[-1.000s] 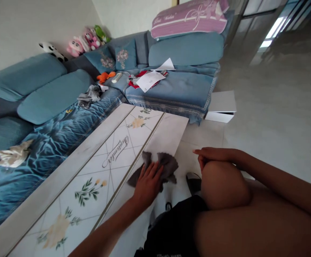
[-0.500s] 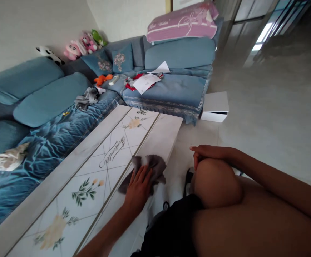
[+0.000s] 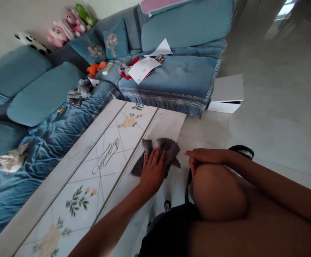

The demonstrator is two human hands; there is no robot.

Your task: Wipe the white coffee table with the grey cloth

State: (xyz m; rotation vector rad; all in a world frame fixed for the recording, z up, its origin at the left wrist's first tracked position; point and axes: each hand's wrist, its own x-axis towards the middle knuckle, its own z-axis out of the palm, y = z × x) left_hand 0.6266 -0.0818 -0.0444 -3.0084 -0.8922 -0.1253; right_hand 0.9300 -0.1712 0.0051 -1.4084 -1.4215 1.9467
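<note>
My left hand (image 3: 152, 171) lies flat, fingers stretched out, pressing a dark grey cloth (image 3: 168, 150) onto the near right edge of a long white table (image 3: 72, 167) printed with flowers and script. The cloth's ends stick out beyond my fingertips. My right hand (image 3: 202, 157) rests on my bare knee (image 3: 217, 189), its fingers together and bent over the knee's top, holding nothing that I can see.
A blue corner sofa (image 3: 182, 75) runs along the left and far side, with papers (image 3: 143, 67), crumpled clothes (image 3: 77, 92), cushions and plush toys (image 3: 64, 30) on it. A white box (image 3: 226, 94) lies on the tiled floor beside the sofa. A black strap (image 3: 242, 149) lies behind my right wrist.
My left hand slid the cloth back along the table edge, then forward again toward the far end. The camera tipped down. My right hand stayed on the knee.
</note>
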